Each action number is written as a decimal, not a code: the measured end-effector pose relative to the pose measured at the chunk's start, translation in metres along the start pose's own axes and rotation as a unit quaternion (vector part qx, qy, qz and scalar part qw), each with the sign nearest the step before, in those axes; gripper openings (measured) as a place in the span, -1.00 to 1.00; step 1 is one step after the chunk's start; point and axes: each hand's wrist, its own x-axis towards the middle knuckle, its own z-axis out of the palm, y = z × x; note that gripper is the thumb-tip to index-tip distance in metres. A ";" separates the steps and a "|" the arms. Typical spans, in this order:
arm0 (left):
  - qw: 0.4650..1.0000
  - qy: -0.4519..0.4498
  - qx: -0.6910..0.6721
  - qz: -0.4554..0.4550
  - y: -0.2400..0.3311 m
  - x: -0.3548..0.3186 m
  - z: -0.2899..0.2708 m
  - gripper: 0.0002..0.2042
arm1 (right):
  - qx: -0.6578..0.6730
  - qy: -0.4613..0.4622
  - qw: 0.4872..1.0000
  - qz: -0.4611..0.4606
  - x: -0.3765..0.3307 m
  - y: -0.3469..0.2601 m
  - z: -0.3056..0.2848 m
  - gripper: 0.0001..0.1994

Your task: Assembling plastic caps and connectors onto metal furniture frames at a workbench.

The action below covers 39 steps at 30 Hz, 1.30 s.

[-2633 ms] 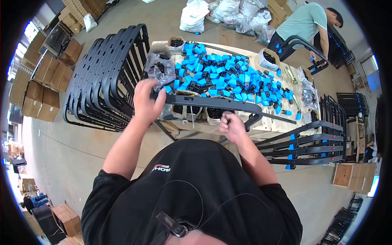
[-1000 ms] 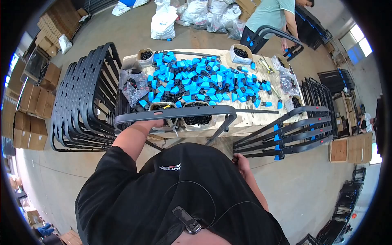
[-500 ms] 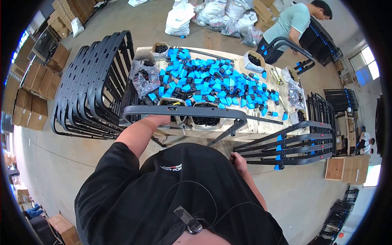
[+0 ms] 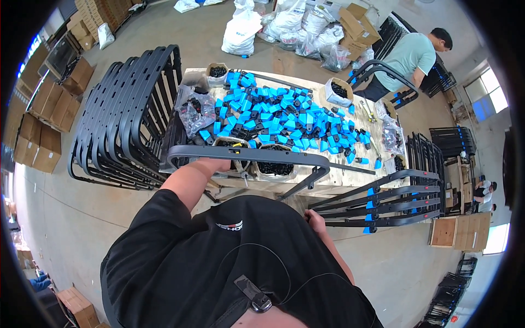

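A black tubular metal frame point(image 4: 249, 153) stands across the near edge of the table, right before me. My left hand point(image 4: 217, 164) reaches behind its top bar, beside an open box point(image 4: 228, 143) that holds a yellow-marked item. The bar and box hide its fingers. Low on the right, my right hand point(image 4: 315, 221) is closed, close to the ends of several stacked black frames point(image 4: 377, 209); what it grips is too dark to make out. Just past the bar sits a bag of small black parts point(image 4: 275, 167).
Blue and black plastic pieces point(image 4: 290, 115) cover the wooden table point(image 4: 322, 188). More black frames point(image 4: 117, 115) stand in a row on the left. Beyond the table are white sacks point(image 4: 241, 33) and a co-worker point(image 4: 407, 57) beside another frame point(image 4: 383, 68). Cartons point(image 4: 41, 142) line the left.
The whole view has shifted slightly. The co-worker at the far right has bent or shifted rightward. Both of my hands stay in nearly the same places.
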 end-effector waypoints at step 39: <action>0.820 0.202 -0.277 0.458 0.172 -0.156 -0.081 -0.84 | 0.313 -0.441 0.837 0.083 0.014 -0.060 0.031 -0.74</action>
